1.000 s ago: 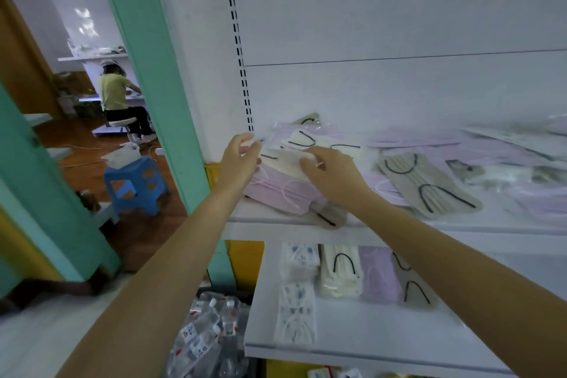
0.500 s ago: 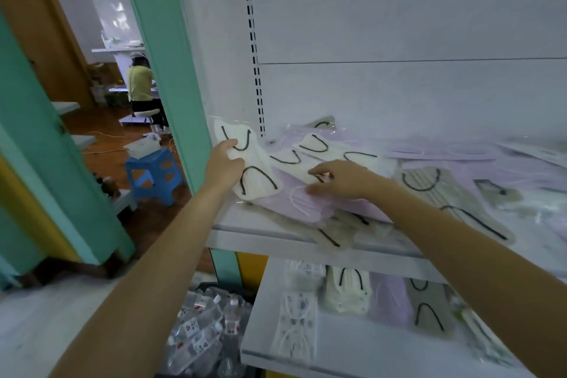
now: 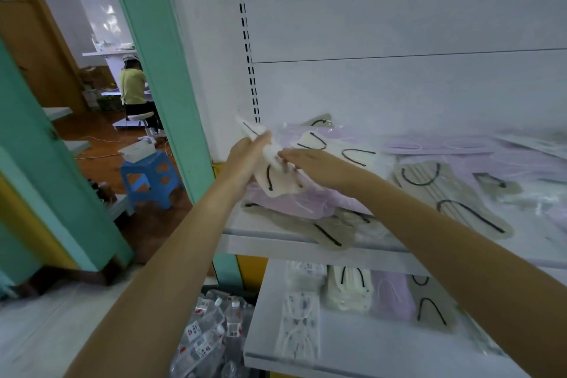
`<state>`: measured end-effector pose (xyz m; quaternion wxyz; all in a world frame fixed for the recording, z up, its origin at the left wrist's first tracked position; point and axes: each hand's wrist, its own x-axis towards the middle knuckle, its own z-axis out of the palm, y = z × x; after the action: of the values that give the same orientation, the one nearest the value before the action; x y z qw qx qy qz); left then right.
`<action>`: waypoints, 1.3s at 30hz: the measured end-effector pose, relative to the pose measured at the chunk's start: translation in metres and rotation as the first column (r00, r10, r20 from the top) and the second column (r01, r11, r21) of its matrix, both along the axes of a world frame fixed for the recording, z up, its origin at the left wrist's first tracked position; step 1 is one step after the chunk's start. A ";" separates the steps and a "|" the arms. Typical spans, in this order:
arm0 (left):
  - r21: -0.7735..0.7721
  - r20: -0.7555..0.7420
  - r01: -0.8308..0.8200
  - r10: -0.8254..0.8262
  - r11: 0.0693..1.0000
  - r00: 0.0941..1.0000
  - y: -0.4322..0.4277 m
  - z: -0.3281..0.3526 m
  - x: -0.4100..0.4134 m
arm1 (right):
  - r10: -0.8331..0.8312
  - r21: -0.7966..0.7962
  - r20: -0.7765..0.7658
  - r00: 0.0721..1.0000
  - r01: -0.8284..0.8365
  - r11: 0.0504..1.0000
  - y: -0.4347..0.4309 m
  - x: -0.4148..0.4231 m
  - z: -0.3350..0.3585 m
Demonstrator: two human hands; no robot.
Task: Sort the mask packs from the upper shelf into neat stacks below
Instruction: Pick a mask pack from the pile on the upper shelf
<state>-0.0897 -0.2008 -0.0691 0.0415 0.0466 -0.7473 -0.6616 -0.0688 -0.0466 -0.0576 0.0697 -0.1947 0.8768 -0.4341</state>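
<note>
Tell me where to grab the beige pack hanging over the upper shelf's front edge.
Likely best: pinch the beige pack by the corner that juts past the upper shelf lip, coming from the front. That corner is free above and below, while its rear lies under the lilac pack.

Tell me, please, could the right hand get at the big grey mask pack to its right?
Probably yes: the grey mask pack lies uncovered on top, just beside the right hand, with nothing between them. That hand's fingers are on the cream pack, though.
</note>
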 end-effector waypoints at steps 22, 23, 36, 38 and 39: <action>-0.100 -0.101 0.019 -0.029 0.995 0.994 0.029 0.015 0.008 | -0.362 0.016 -0.331 0.871 0.389 0.921 0.028 -0.011 0.001; -0.077 -0.116 0.027 -0.036 0.997 0.993 0.035 0.015 0.006 | -0.319 0.026 -0.323 0.891 0.345 0.938 0.022 -0.001 0.001; -0.081 -0.290 0.162 -0.179 0.984 0.940 0.190 0.035 0.054 | -0.519 0.109 -0.396 0.758 0.600 0.793 0.244 0.066 0.006; -0.080 -0.294 0.155 -0.171 0.985 0.940 0.219 0.033 0.066 | -0.581 0.214 -0.398 0.710 0.688 0.694 0.294 0.074 -0.001; -0.077 -0.286 0.146 -0.162 0.986 0.944 0.233 0.032 0.072 | -0.600 0.281 -0.398 0.694 0.715 0.640 0.316 0.079 -0.004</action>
<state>-0.0174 0.0324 -0.0374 0.1005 -0.1113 -0.7520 -0.6419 0.0102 0.2690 -0.0611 -0.1740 0.1039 0.9582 -0.2018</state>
